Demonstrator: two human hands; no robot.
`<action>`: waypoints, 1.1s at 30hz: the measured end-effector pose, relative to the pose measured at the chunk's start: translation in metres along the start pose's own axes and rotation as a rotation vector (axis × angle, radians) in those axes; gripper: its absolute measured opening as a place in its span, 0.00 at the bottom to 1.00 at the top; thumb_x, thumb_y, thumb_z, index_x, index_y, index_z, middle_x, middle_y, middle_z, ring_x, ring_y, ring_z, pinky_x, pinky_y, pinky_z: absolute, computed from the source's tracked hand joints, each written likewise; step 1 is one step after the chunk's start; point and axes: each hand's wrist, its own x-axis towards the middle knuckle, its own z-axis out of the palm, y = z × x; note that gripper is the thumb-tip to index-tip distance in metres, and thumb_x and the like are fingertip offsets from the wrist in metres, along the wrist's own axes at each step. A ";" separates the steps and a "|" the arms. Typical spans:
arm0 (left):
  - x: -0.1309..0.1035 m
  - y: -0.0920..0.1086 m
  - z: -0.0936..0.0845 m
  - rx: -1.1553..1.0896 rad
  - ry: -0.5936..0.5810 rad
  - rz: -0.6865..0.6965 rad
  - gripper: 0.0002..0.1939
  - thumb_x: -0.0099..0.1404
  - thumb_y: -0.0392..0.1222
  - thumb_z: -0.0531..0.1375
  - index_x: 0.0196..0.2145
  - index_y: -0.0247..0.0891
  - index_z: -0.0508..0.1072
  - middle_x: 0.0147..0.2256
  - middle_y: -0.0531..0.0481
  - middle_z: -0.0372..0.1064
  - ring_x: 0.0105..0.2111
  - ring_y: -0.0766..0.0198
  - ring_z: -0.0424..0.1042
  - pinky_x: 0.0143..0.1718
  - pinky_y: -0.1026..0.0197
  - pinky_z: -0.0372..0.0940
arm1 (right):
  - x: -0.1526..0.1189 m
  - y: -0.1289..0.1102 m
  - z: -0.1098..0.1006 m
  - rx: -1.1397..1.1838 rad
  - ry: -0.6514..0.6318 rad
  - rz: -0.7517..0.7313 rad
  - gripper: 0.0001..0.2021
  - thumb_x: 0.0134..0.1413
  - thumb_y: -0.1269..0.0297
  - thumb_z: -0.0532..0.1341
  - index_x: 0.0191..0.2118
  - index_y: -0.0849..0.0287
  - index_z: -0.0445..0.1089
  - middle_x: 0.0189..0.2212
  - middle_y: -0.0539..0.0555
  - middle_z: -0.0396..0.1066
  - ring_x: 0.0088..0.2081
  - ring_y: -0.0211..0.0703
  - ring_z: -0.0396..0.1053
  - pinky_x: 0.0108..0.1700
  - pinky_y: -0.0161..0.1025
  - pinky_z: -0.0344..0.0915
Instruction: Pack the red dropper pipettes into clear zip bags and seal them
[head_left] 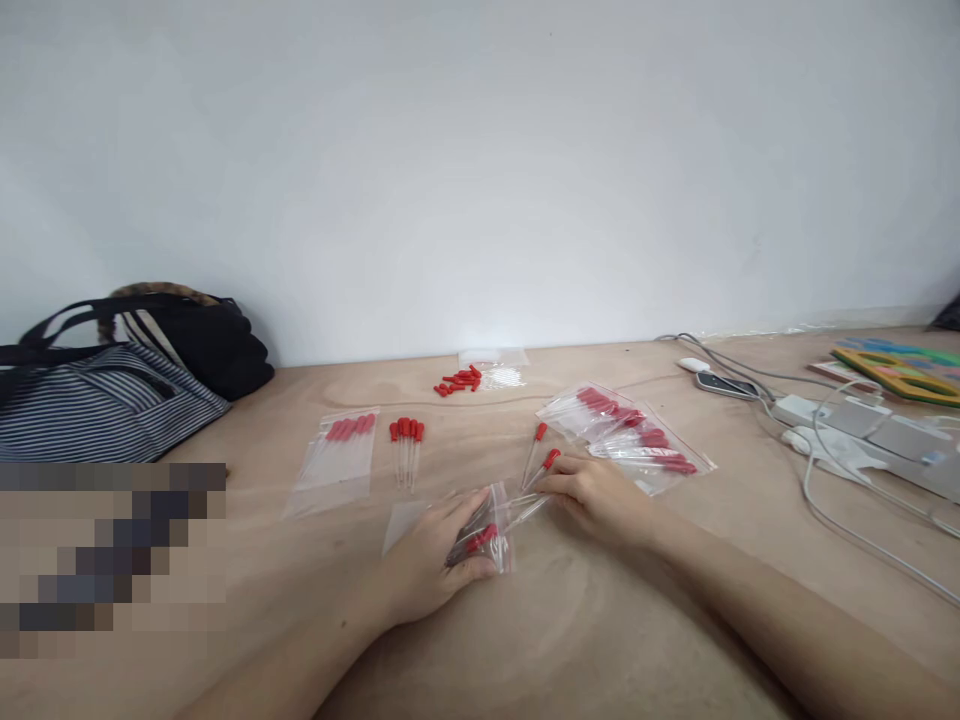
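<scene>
Thumb and fingers of the left hand (439, 560) hold a clear zip bag (501, 512) at the lower centre of the frame; just right of it, the right hand (600, 495) seems closed at its fingertips on slim clear dropper tubes (529, 508).

Looking across from where I stand, a striped bag (112, 405) and a black bag (225, 350) slump together at the left edge. Left of centre lies a flat filled bag (330, 490) of red-topped droppers, then a loose bunch of droppers (406, 432), bulbs toward the wall.

Under the left hand, the zip bag's strip edge faces right, with red bulbs (481, 539) showing just behind it. The tubes bridge the gap between the hands, their long axis slanting down and left from the right fingertips to that edge, so the bag lies to the left of this grip. Whether their ends are past the strip, I cannot tell. Loose red bulbs (459, 380) sit higher up, at the centre.

Beside the right fingers rest two droppers (540, 433); beyond them, overlapping filled packets (611, 440) fan out. A power strip (862, 428) and cables occupy the right edge.
</scene>
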 end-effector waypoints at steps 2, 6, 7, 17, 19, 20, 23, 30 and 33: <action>0.000 -0.001 0.001 0.012 0.004 -0.003 0.32 0.59 0.46 0.58 0.58 0.40 0.51 0.57 0.43 0.54 0.56 0.51 0.53 0.55 0.46 0.51 | 0.001 -0.003 0.001 -0.016 -0.020 -0.009 0.13 0.56 0.70 0.50 0.42 0.53 0.69 0.34 0.53 0.68 0.36 0.41 0.64 0.35 0.35 0.56; 0.000 -0.002 0.002 0.041 -0.012 0.002 0.34 0.58 0.47 0.58 0.58 0.37 0.51 0.57 0.41 0.53 0.57 0.50 0.52 0.56 0.46 0.51 | 0.004 -0.013 0.009 -0.060 -0.047 -0.044 0.13 0.58 0.68 0.49 0.42 0.53 0.69 0.36 0.55 0.67 0.38 0.43 0.63 0.34 0.36 0.57; 0.000 -0.002 0.002 0.047 -0.019 0.001 0.34 0.58 0.47 0.58 0.58 0.37 0.51 0.57 0.41 0.53 0.57 0.50 0.52 0.56 0.46 0.51 | 0.005 -0.015 0.011 -0.065 -0.043 -0.047 0.13 0.59 0.68 0.49 0.43 0.53 0.69 0.36 0.55 0.66 0.38 0.43 0.63 0.34 0.36 0.58; -0.002 -0.001 0.001 0.071 -0.006 0.032 0.33 0.58 0.49 0.58 0.58 0.39 0.52 0.57 0.42 0.55 0.56 0.51 0.54 0.55 0.46 0.52 | 0.004 -0.027 0.020 0.503 0.084 -0.124 0.15 0.48 0.78 0.53 0.43 0.61 0.61 0.38 0.56 0.62 0.40 0.40 0.63 0.43 0.38 0.62; -0.002 0.001 0.000 0.079 -0.011 0.020 0.34 0.57 0.50 0.59 0.58 0.39 0.52 0.57 0.41 0.55 0.56 0.51 0.54 0.55 0.46 0.52 | 0.001 -0.022 0.018 0.571 0.067 -0.111 0.17 0.45 0.78 0.55 0.43 0.59 0.61 0.38 0.55 0.62 0.40 0.39 0.63 0.44 0.38 0.62; -0.003 0.002 -0.001 0.081 -0.011 0.015 0.34 0.57 0.50 0.59 0.58 0.39 0.53 0.57 0.41 0.55 0.56 0.50 0.54 0.54 0.46 0.53 | -0.001 -0.019 0.017 0.576 0.067 -0.098 0.17 0.44 0.77 0.56 0.43 0.59 0.61 0.39 0.55 0.62 0.42 0.41 0.62 0.45 0.39 0.62; -0.003 0.003 -0.003 0.094 -0.018 0.008 0.34 0.58 0.52 0.58 0.58 0.40 0.53 0.56 0.41 0.55 0.56 0.50 0.54 0.54 0.46 0.54 | -0.006 -0.008 0.013 0.542 0.065 -0.028 0.17 0.42 0.72 0.61 0.42 0.59 0.63 0.41 0.55 0.63 0.42 0.43 0.63 0.44 0.40 0.62; -0.004 0.003 -0.003 0.106 -0.032 -0.020 0.35 0.57 0.51 0.58 0.59 0.38 0.51 0.57 0.41 0.54 0.56 0.49 0.52 0.54 0.46 0.53 | -0.002 -0.011 0.014 0.571 0.051 -0.107 0.10 0.49 0.76 0.54 0.38 0.59 0.67 0.32 0.52 0.69 0.32 0.37 0.66 0.34 0.32 0.63; -0.004 0.004 -0.003 0.098 -0.021 -0.009 0.35 0.58 0.51 0.58 0.58 0.37 0.52 0.56 0.41 0.55 0.56 0.48 0.53 0.54 0.46 0.53 | 0.003 -0.013 0.020 0.539 0.154 -0.132 0.11 0.49 0.77 0.53 0.37 0.59 0.66 0.34 0.54 0.69 0.35 0.39 0.66 0.37 0.34 0.63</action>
